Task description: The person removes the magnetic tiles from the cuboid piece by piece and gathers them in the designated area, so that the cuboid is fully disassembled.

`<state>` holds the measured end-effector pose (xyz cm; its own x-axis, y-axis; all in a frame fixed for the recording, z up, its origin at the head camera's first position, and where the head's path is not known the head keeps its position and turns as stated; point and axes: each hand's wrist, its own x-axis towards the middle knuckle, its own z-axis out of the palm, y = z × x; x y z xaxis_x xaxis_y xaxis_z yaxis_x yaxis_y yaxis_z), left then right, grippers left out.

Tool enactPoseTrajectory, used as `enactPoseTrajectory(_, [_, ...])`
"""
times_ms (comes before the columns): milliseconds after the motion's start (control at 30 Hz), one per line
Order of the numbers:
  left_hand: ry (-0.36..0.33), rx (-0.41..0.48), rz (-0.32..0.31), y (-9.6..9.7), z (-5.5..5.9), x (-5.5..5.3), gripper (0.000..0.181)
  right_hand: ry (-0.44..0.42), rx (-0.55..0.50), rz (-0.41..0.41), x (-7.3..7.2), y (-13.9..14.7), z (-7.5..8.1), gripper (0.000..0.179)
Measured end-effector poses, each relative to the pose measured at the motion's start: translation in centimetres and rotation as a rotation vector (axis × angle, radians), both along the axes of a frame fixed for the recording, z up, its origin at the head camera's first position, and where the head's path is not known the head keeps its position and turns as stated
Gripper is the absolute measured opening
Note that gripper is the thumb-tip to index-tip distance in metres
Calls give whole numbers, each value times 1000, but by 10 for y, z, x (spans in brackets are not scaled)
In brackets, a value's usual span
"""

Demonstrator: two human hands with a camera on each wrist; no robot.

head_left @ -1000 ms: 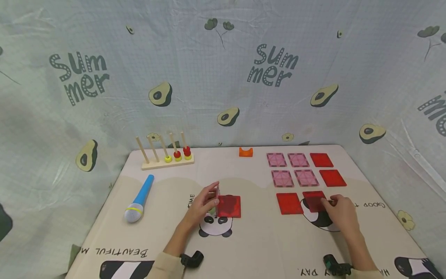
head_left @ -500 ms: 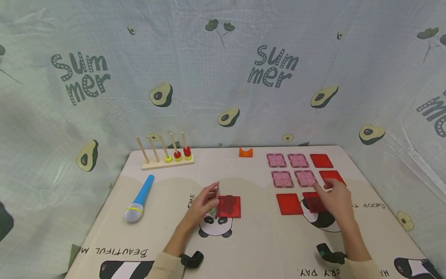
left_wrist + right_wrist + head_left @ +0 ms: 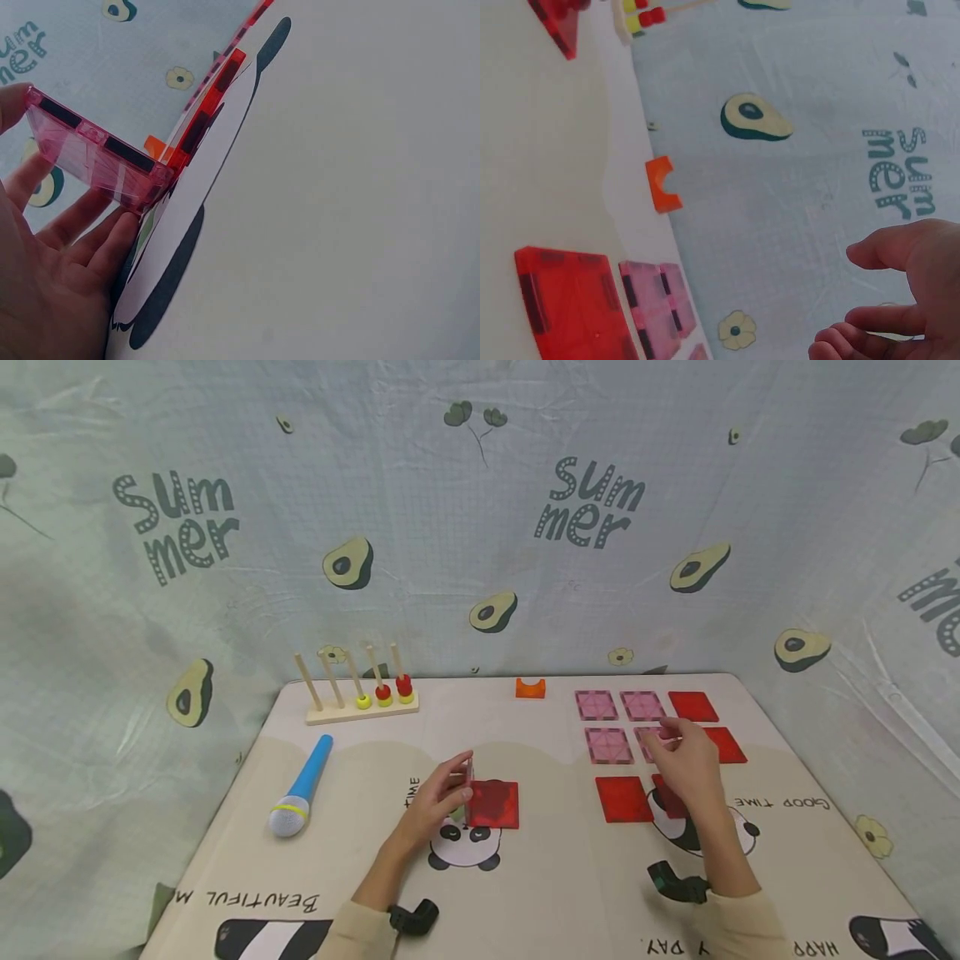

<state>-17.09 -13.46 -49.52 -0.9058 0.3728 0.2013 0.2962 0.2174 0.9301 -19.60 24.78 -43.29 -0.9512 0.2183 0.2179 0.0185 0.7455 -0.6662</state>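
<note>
My left hand (image 3: 435,797) holds a pink see-through magnetic tile (image 3: 97,154) on edge, with fingers on both of its sides. The tile stands upright along the left side of a red magnetic tile (image 3: 498,806), which lies flat on the table. My right hand (image 3: 692,764) is above the rows of tiles at the right, partly covering a pink tile (image 3: 643,742) and red tiles. In the right wrist view its thumb and fingers (image 3: 877,319) are apart, with nothing between them.
More flat tiles lie at the right, pink (image 3: 609,745) and red (image 3: 624,799). An orange notched block (image 3: 530,689) sits at the table's back edge. At the left are a wooden peg counter (image 3: 362,713) with beads and a toy microphone (image 3: 302,787).
My right hand has left the front red tile and moved up and left, to over the pink tile in the middle row. The left hand and its tile have stayed put.
</note>
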Motion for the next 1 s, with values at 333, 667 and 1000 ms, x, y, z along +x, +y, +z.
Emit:
enactPoseTrajectory(333, [-2, 7, 2, 0, -3, -2, 58, 35, -59, 76, -11, -26, 4, 57])
enactPoseTrajectory(667, [-21, 15, 13, -1, -18, -9, 59, 4, -121, 138, -16, -55, 4, 57])
enactPoseTrajectory(1000, [12, 31, 2, -3, -40, -18, 58, 36, -161, 186, -19, -80, -6, 48])
